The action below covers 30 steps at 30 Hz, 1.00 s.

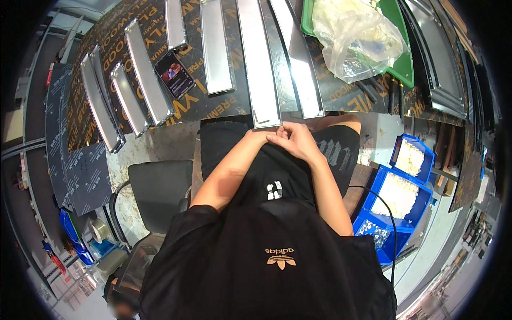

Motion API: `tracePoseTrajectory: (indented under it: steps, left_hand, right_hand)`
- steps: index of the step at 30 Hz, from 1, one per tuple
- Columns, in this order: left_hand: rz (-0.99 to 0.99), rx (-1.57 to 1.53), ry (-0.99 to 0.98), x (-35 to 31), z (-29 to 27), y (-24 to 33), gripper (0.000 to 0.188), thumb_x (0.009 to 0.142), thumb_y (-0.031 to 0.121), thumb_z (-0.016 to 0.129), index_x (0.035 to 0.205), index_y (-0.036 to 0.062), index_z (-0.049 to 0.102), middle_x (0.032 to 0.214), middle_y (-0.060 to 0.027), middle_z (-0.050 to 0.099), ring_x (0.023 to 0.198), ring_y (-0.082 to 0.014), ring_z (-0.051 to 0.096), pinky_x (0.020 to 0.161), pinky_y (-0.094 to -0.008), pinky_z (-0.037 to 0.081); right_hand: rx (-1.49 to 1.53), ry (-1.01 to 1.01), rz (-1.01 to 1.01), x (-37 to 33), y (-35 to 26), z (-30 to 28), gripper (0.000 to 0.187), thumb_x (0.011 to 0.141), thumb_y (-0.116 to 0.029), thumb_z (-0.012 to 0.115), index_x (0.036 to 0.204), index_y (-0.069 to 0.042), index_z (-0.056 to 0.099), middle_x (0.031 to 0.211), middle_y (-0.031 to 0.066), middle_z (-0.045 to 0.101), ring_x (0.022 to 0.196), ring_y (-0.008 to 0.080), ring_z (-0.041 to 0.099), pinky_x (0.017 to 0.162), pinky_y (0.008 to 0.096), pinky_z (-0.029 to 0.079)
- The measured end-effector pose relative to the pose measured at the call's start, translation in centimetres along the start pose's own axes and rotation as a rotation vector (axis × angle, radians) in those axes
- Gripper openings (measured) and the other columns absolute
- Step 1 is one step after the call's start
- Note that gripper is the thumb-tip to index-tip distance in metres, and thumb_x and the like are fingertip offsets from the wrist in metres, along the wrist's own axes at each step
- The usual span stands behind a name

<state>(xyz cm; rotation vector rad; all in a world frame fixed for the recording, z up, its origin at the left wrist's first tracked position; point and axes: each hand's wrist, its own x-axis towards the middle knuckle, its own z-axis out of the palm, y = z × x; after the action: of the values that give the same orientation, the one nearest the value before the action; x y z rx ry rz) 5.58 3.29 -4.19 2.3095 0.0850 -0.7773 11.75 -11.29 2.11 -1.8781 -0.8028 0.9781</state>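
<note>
Item, one long metal channel [258, 64], the piece in work: lying on the bench [192, 109], near end jutting past its edge over the lap.
Item, left hand [261, 135]: at that near end, fingers hidden beneath it; I cannot tell how far closed, or on what.
Item, right hand [296, 141]: just beside the left, fingers curled inward near the channel's corner; whether anything small is pinched there, I cannot tell.
Item, neighbouring channel [217, 48] and slanted channel [304, 69]: on either side, untouched. More channels lie further left; I cannot tell finished from waiting.
Item, blue bins [430, 200], right of the lap: white pieces [397, 194] in two, small shiny bits in the nearest; well stocked.
Progress, my judgement: work is under way at one end of one channel, unfinished while both hands are there. Remaining count: undeterminable from my view.
</note>
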Motion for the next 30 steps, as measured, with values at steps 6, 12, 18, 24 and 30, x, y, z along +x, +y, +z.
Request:
tracePoseTrajectory:
  steps: [6, 12, 18, 24, 30]
  left_hand:
    - [-0.017, 0.016, 0.012, 0.1, 0.2, -0.2, 0.039, 0.096, 0.033, 0.057, 0.117, 0.0025, 0.068, 0.117, -0.0228, 0.070, 0.117, -0.0338, 0.065, 0.101, -0.0459, 0.048]
    - [-0.036, 0.084, -0.006, 0.5, 0.2, -0.2, 0.039, 0.096, 0.035, 0.057, 0.116, 0.0032, 0.069, 0.116, -0.0231, 0.070, 0.116, -0.0352, 0.066, 0.101, -0.0464, 0.048]
    - [-0.051, 0.162, -0.028, 1.1, -0.2, -0.4, 0.040, 0.096, 0.037, 0.056, 0.115, 0.0039, 0.070, 0.114, -0.0235, 0.071, 0.115, -0.0366, 0.066, 0.100, -0.0469, 0.048]
    - [-0.055, 0.236, -0.038, 1.2, -0.1, -0.4, 0.041, 0.096, 0.039, 0.056, 0.113, 0.0046, 0.071, 0.112, -0.0238, 0.072, 0.114, -0.0379, 0.067, 0.100, -0.0474, 0.048]
    - [-0.010, 0.046, -0.003, 0.6, 0.9, 0.0, 0.049, 0.095, 0.048, 0.060, 0.115, 0.0042, 0.072, 0.102, -0.0217, 0.074, 0.103, -0.0366, 0.071, 0.092, -0.0463, 0.052]
  right_hand:
    - [0.013, 0.069, -0.064, -0.2, -0.2, 0.5, 0.040, 0.084, -0.033, 0.086, 0.078, 0.000, 0.065, 0.060, 0.0030, 0.053, 0.058, 0.0102, 0.048, 0.057, 0.0314, 0.044]
    - [0.040, 0.052, -0.069, -0.2, -0.2, 0.0, 0.037, 0.085, -0.034, 0.085, 0.081, -0.001, 0.068, 0.060, 0.0068, 0.055, 0.057, 0.0125, 0.050, 0.057, 0.0341, 0.046]
    - [0.028, 0.084, -0.179, -0.2, 0.2, -0.2, 0.041, 0.087, -0.036, 0.083, 0.075, -0.002, 0.063, 0.058, 0.0050, 0.054, 0.055, 0.0129, 0.050, 0.055, 0.0327, 0.043]
    - [0.008, -0.002, -0.159, -1.3, -1.7, -2.0, 0.039, 0.088, -0.038, 0.082, 0.082, -0.002, 0.068, 0.058, 0.0032, 0.054, 0.055, 0.0131, 0.051, 0.055, 0.0315, 0.042]
    - [0.141, -0.258, -0.071, -6.2, -4.2, -10.9, 0.029, 0.095, -0.019, 0.076, 0.117, 0.001, 0.072, 0.085, 0.0022, 0.074, 0.076, 0.0092, 0.067, 0.072, 0.0259, 0.053]
